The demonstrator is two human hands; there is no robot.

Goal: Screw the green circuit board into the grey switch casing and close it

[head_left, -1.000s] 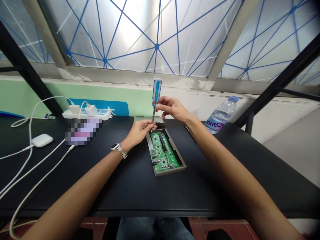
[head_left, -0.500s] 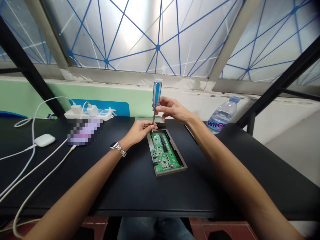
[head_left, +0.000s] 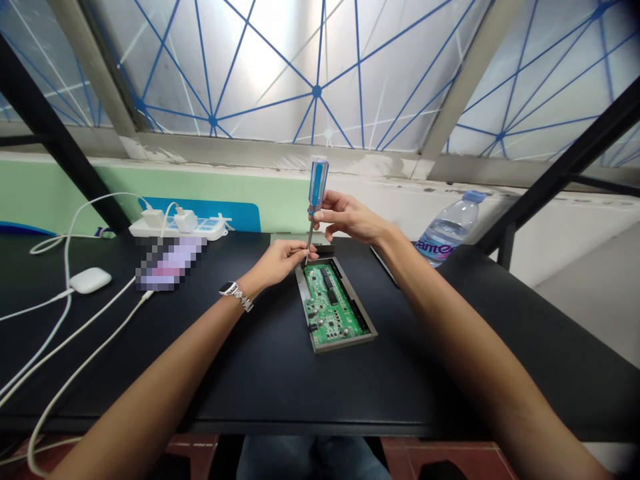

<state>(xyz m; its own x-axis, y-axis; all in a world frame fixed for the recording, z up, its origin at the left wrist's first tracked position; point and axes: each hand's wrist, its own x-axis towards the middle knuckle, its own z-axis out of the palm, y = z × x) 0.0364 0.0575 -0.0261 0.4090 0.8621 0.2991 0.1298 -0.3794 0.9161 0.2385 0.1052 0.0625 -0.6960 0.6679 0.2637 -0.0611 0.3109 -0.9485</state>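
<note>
A blue-and-clear screwdriver (head_left: 319, 179) is pinched at the handle's base by the right grip (head_left: 350, 219). Its shaft is pinched by the left grip (head_left: 283, 261), just above a green circuit board (head_left: 333, 303) seated in a metal case (head_left: 365, 331) on the table (head_left: 280, 373). Beyond the right grip, pink lettering (head_left: 434, 249) on a water bottle (head_left: 447, 227) is partly legible, perhaps "Ganten".

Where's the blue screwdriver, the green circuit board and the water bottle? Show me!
blue screwdriver (head_left: 319, 180): head view, on its handle.
green circuit board (head_left: 334, 303): head view, on the middle of the board.
plastic water bottle (head_left: 447, 230): head view, on its body.
</note>
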